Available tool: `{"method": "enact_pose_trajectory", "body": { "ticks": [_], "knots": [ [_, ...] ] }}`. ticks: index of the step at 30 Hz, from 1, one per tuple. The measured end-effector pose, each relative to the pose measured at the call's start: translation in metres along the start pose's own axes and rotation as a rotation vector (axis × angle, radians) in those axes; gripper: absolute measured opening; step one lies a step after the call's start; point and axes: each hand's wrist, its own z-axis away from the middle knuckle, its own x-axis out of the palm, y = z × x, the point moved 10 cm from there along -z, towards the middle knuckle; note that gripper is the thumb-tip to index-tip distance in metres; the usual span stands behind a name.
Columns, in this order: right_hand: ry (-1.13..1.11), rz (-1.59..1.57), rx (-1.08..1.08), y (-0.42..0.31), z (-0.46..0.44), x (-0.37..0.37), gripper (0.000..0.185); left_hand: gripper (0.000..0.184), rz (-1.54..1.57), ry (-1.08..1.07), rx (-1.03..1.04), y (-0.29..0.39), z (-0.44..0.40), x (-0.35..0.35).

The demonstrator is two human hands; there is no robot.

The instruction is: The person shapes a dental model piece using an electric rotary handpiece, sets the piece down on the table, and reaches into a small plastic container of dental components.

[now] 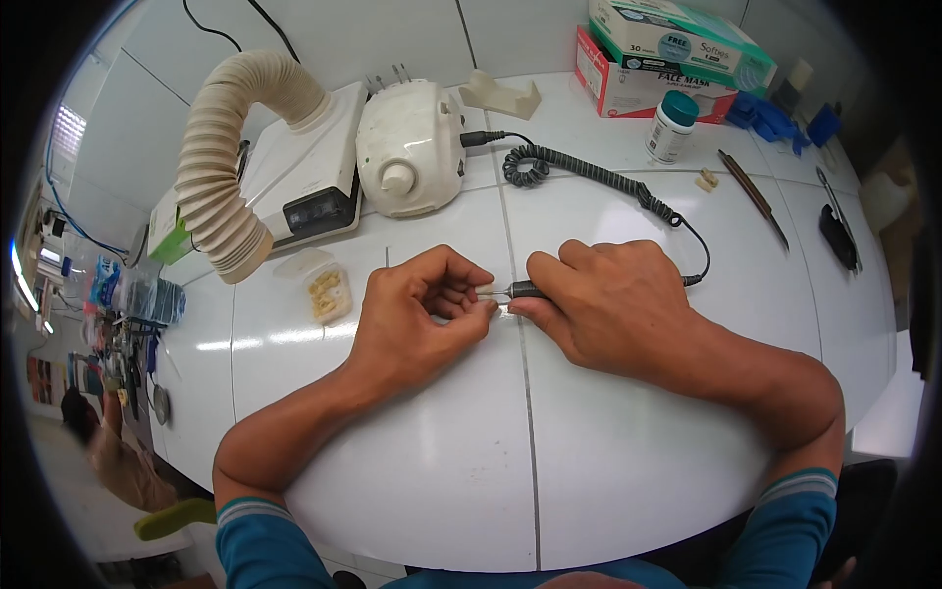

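My right hand is wrapped around a dark rotary handpiece, its thin metal bit pointing left. A coiled black cord runs from the handpiece's rear to a white control unit with a round knob. Between the thumb and fingers of my left hand is a small pale piece, mostly covered by the fingertips. The bit's tip meets or nearly meets this piece; whether they touch I cannot tell. Left of my left hand sits a small clear box holding several yellowish tooth-like pieces.
A ribbed beige suction hose arches from a white machine at the back left. Face mask boxes, a white bottle with a green cap and a brown-handled knife lie back right. Another person is far left.
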Motion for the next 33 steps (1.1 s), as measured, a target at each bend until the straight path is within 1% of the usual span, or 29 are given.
{"method": "enact_pose_trajectory", "body": {
  "ticks": [3,6,15,23,33],
  "knots": [
    [0.000,-0.001,0.000,0.0011,0.0015,0.0003,0.042,0.022,0.006,-0.031,-0.056,-0.0033,0.0002,0.0025],
    [-0.032,0.012,0.016,0.0034,0.0019,0.0010,0.041,0.021,0.010,-0.026,-0.064,-0.0052,0.0003,0.0022],
    [-0.079,0.009,0.039,0.0033,-0.0014,0.0023,0.043,0.021,0.021,-0.046,-0.055,-0.0077,-0.0004,0.0027],
    [-0.123,-0.003,0.066,0.0046,-0.0027,0.0044,0.043,0.022,0.015,-0.006,-0.005,-0.0048,-0.0019,0.0007],
    [-0.111,-0.006,0.059,0.0052,-0.0024,0.0037,0.043,0.021,-0.001,-0.002,-0.006,-0.0027,-0.0016,0.0016]
  ]
}}
